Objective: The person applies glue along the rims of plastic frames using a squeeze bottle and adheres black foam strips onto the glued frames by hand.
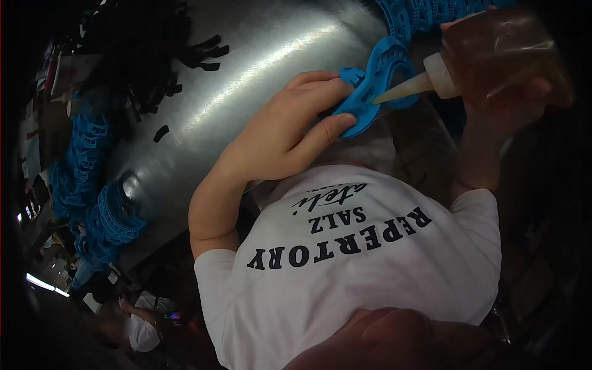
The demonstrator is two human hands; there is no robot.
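My left hand (277,123) pinches one end of a curved blue plastic piece (367,102) between thumb and fingers. This piece has slots and bends in an S shape, held over the near edge of the metal table. In my right hand (502,114) is a squeeze bottle (505,55) of amber liquid, tipped sideways with its pale cone nozzle (404,88) pointing left. The nozzle tip is right at the surface of the blue piece, close to my left fingers. The bottle covers part of my right fingers.
Loose black strips (206,52) lie on the shiny metal table (246,61), heaped toward the far left. Rows of similar blue plastic pieces (89,154) line the left side, with more blue pieces (425,15) at the top right. Another person (143,333) is at the lower left.
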